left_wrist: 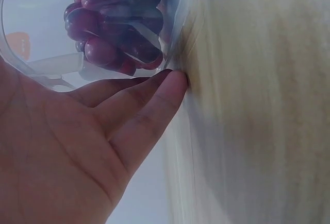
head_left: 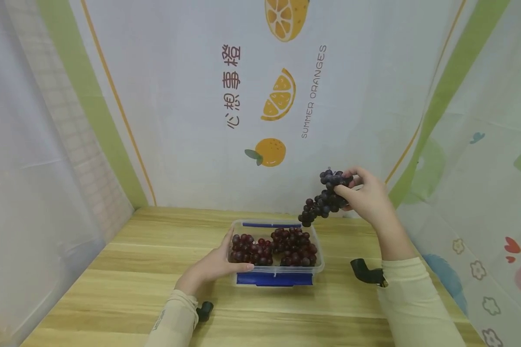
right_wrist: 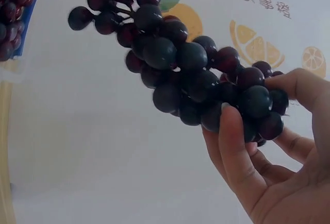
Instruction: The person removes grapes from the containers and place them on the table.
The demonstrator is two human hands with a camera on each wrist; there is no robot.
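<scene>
My right hand [head_left: 366, 195] holds a dark bunch of grapes [right_wrist: 175, 64] in the air, above the right end of a clear plastic container [head_left: 318, 277]. Thumb and fingers grip the bunch's thicker end, and its narrow end slants down to the left in the head view. My left hand [head_left: 212, 265] rests at the container's left end. Its thumb lies along the front rim, while straight fingers [left_wrist: 139, 126] touch the side wall low down near the table. Inside the container sit reddish grapes on the left [head_left: 247, 253] and more grapes on the right [head_left: 293, 243].
Blue clips [head_left: 274, 279] line the container's front and back. It stands on a wood-grain table [head_left: 156, 270]. A white cloth [head_left: 191, 159] printed with oranges hangs behind, with further cloths at both sides. Dark wrist-camera mounts [head_left: 366, 271] show by the sleeves.
</scene>
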